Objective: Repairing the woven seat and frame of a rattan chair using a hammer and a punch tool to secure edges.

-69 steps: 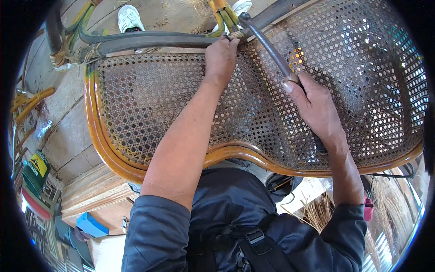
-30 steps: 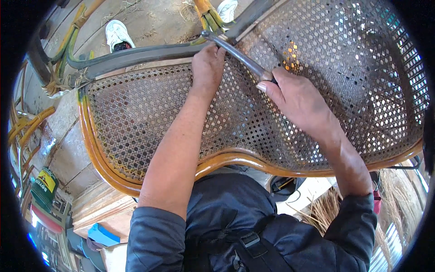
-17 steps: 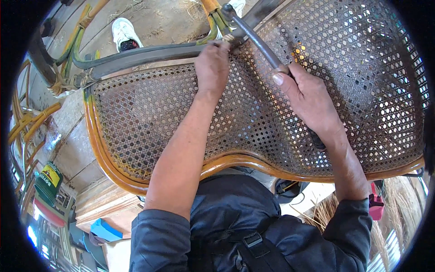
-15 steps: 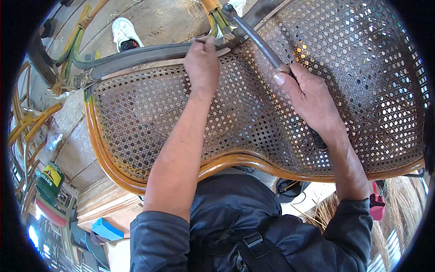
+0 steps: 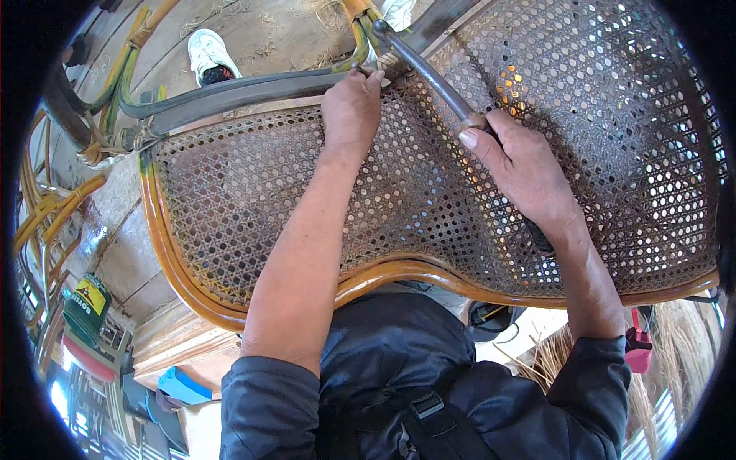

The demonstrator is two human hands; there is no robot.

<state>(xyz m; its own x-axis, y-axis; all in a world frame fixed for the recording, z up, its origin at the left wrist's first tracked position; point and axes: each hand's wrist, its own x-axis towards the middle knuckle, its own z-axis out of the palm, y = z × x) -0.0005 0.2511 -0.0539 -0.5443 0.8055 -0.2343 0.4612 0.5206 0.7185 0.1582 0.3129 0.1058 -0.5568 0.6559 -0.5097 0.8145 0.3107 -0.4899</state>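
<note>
A large curved panel of woven cane point(image 5: 268, 184) lies across my lap, bordered by a glossy amber rattan rim point(image 5: 165, 249) and a dark bent rail point(image 5: 253, 101) on its far side. My left hand point(image 5: 351, 111) is closed at that rail, fingertips pinched beside a cord-wrapped joint point(image 5: 386, 61); anything within the pinch is too small to make out. Over the cane, my right hand point(image 5: 529, 165) grips what looks like a hammer point(image 5: 433, 80), with a dark metal shaft and a black grip end. Its rounded tip points up and left, close to the joint.
Bent rattan poles point(image 5: 57, 207) stand at the far left. A green package point(image 5: 86, 307) and a blue object point(image 5: 184, 386) are at lower left, near stacked wood point(image 5: 180, 337). Loose fibres point(image 5: 552, 356) and a pink container point(image 5: 638, 350) lie at lower right. A white shoe point(image 5: 211, 55) rests on the floor beyond.
My left hand has slid a little to the right along the rail, covering the end of a pale strip seen there before. The hammer has shifted slightly left and down.
</note>
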